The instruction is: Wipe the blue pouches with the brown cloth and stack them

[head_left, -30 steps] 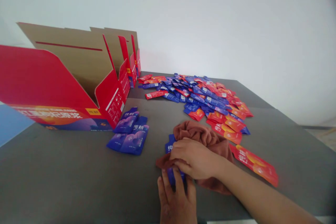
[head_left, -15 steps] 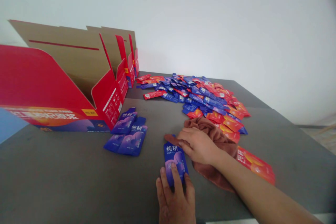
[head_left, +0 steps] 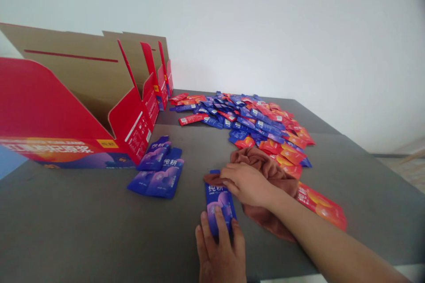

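A blue pouch [head_left: 219, 208] with white lettering lies flat on the grey table, its top end pointing away from me. My left hand [head_left: 221, 247] rests on its lower part with fingers stretched and spread, holding it against the table. My right hand [head_left: 247, 183] has its fingers closed on a bunched brown cloth [head_left: 265, 166]. One fold of that cloth lies across the pouch's upper end, just under the spout tab. Beside my right forearm, a red-orange pouch [head_left: 323, 208] is partly covered by the cloth. Several blue pouches [head_left: 161, 177] overlap to the left.
Open red cardboard boxes [head_left: 129, 119] stand in a row along the left, flaps raised. A large heap of blue and red pouches [head_left: 252, 119] spreads over the back of the table [head_left: 99, 225]. A white wall [head_left: 265, 31] rises behind.
The cloth fold now lies a little lower on the pouch, and the top tab shows above it. My right hand has shifted slightly toward me. The whole view has drifted a little left.
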Motion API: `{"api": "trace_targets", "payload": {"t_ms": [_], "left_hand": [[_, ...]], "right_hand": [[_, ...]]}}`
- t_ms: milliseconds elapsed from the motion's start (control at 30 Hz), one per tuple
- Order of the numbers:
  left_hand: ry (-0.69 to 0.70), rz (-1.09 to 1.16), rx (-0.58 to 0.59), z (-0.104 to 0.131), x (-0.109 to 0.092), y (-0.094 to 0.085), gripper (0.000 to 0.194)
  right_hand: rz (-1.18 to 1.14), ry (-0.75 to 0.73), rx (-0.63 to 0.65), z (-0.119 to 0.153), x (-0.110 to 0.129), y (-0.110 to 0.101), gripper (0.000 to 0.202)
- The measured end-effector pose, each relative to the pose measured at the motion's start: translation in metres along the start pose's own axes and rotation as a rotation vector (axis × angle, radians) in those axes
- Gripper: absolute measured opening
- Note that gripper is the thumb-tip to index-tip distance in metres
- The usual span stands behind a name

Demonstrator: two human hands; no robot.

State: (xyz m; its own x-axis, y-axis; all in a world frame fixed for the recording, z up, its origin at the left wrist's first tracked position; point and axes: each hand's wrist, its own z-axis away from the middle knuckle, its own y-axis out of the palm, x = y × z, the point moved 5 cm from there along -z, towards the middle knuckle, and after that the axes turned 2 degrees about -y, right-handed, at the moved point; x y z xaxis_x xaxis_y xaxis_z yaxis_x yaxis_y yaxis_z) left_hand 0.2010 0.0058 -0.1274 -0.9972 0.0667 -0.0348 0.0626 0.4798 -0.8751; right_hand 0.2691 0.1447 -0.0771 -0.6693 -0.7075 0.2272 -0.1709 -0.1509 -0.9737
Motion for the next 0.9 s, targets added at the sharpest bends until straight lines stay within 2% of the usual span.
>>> {"api": "trace_targets", "payload": {"t_ms": [100,233,367,433,500,700,800,900], "left_hand": [[-0.005,-0.001,0.015,-0.001,0.0,-0.001,0.034],[-0.012,0.005,0.027,0.0,-0.001,-0.001,0.036],[-0.015,0.013,0.057,0.002,-0.001,0.002,0.035],[-0.014,0.015,0.06,0.002,-0.001,0.002,0.035],[-0.012,0.011,0.046,0.001,-0.001,0.001,0.037],[-0.002,-0.009,0.033,0.0,0.0,-0.001,0.035],[0.0,-0.011,0.036,0.001,0.0,0.0,0.033],[-0.006,-0.002,0.032,0.001,0.0,0.001,0.033]], "right_hand": [[-0.001,0.001,-0.058,0.001,-0.008,-0.003,0.014],[-0.11,-0.166,-0.167,0.007,0.009,-0.01,0.013],[-0.153,-0.339,-0.008,0.011,0.037,-0.006,0.012],[-0.127,-0.311,0.046,0.01,0.041,-0.003,0.013],[-0.097,-0.239,0.039,0.007,0.037,-0.002,0.015],[0.009,0.013,-0.008,-0.001,-0.001,0.001,0.016],[0.022,0.018,-0.043,-0.001,-0.008,-0.002,0.02],[0.002,-0.1,-0.098,0.004,0.006,-0.008,0.02]]}}
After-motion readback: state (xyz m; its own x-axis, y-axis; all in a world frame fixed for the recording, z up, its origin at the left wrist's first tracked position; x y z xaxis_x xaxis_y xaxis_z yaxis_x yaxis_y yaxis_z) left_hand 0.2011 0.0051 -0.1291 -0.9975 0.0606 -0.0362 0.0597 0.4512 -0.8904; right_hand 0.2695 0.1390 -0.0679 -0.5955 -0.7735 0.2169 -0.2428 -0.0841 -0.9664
